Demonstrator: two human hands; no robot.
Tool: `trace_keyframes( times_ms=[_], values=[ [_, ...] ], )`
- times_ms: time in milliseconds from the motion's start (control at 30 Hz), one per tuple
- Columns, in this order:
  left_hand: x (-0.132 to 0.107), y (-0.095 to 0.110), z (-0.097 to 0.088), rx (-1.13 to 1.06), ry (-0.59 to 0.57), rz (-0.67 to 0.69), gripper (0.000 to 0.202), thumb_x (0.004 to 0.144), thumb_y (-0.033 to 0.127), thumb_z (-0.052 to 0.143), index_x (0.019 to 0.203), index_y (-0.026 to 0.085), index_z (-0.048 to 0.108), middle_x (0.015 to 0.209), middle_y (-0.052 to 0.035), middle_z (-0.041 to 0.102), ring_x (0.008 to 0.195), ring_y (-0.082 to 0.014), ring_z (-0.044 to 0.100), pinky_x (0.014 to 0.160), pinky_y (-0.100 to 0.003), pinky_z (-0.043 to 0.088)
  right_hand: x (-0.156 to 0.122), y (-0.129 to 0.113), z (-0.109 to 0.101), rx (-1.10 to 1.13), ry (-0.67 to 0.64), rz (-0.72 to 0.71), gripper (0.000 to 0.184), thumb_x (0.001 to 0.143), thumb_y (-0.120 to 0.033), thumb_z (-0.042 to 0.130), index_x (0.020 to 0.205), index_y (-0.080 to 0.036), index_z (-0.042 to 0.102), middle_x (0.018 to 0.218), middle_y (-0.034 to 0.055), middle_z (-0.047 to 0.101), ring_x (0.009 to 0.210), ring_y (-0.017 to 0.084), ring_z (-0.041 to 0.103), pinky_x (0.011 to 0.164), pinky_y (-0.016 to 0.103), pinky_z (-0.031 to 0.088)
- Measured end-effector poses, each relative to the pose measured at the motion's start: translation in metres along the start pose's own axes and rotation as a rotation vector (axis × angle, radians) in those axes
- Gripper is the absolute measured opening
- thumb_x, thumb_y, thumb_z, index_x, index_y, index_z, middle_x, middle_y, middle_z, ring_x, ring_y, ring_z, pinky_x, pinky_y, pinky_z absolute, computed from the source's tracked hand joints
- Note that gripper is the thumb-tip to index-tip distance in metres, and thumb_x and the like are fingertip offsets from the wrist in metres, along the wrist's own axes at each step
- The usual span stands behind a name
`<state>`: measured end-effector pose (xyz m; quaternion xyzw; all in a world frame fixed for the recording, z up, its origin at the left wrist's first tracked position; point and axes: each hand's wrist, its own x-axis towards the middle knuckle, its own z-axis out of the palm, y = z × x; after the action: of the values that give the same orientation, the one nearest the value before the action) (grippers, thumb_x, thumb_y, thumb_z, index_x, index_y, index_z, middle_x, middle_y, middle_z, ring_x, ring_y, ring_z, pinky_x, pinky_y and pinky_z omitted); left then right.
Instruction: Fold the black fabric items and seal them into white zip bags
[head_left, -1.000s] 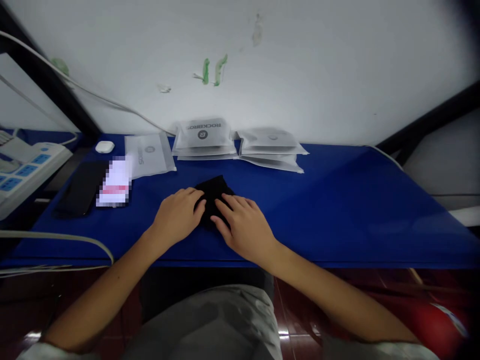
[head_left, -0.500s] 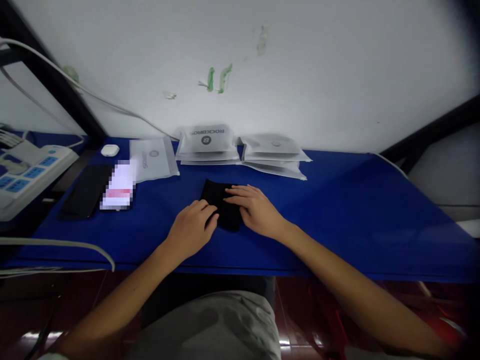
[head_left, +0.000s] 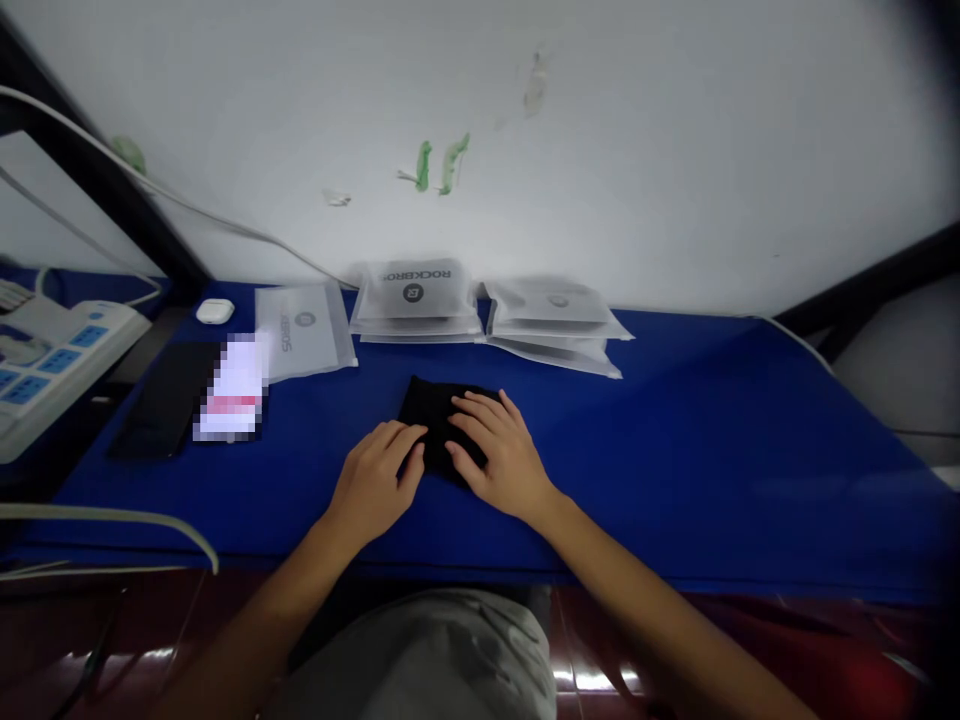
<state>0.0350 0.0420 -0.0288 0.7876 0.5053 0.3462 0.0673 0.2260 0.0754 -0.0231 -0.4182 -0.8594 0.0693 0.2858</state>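
A folded piece of black fabric (head_left: 433, 402) lies flat on the blue tabletop in front of me; its exact kind does not show. My right hand (head_left: 504, 455) rests palm down over its right side, fingers spread across the cloth. At the left edge of the fabric is my left hand (head_left: 379, 475), its fingertips touching the cloth and its thumb held apart from the fingers. Part of the fabric is hidden under both hands.
Frosted zip bags (head_left: 416, 295) marked ROCKBROS stand along the wall, with more bags (head_left: 555, 305) to their right and one flat bag (head_left: 304, 330) to their left. Further left are a lit phone (head_left: 231, 385), a dark phone (head_left: 161, 400), a white case (head_left: 214, 311) and a power strip (head_left: 67, 350).
My right hand has shifted and spread wider, lying flatter on the right part of the black fabric. My left hand has drawn slightly left. The view has tilted a little.
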Motion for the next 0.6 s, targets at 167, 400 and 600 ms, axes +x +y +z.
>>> trace_keyframes(
  times_ms=[167, 400, 600],
  values=[
    [0.0003, 0.0008, 0.0004, 0.001, -0.024, -0.015, 0.021, 0.091, 0.015, 0.047, 0.108, 0.016, 0.058, 0.094, -0.0062, 0.065, 0.086, -0.0177, 0.061, 0.079, -0.034, 0.053, 0.0007, 0.0001, 0.0007, -0.01, 0.018, -0.014, 0.025, 0.09, -0.03, 0.049, 0.106, -0.018, 0.063, 0.12, 0.0116, 0.064, 0.122, 0.026, 0.052, 0.109, 0.053, 0.029],
    [0.0021, 0.0008, -0.0007, -0.047, -0.054, -0.044, 0.022, 0.091, 0.015, 0.046, 0.11, 0.017, 0.057, 0.095, -0.0054, 0.064, 0.086, -0.0162, 0.06, 0.078, -0.031, 0.052, 0.0012, 0.0006, 0.0003, -0.014, 0.01, -0.016, 0.027, 0.089, -0.027, 0.048, 0.109, -0.017, 0.063, 0.122, 0.0113, 0.063, 0.123, 0.026, 0.051, 0.11, 0.053, 0.028],
    [0.0029, 0.0018, 0.0015, 0.027, -0.088, -0.07, 0.022, 0.093, 0.018, 0.042, 0.108, 0.016, 0.057, 0.093, -0.0063, 0.061, 0.085, -0.0176, 0.059, 0.075, -0.032, 0.052, 0.0027, 0.0049, 0.0007, 0.0, -0.034, -0.033, 0.032, 0.09, -0.027, 0.047, 0.117, -0.019, 0.062, 0.125, 0.0109, 0.062, 0.124, 0.027, 0.05, 0.109, 0.055, 0.028]
  ],
)
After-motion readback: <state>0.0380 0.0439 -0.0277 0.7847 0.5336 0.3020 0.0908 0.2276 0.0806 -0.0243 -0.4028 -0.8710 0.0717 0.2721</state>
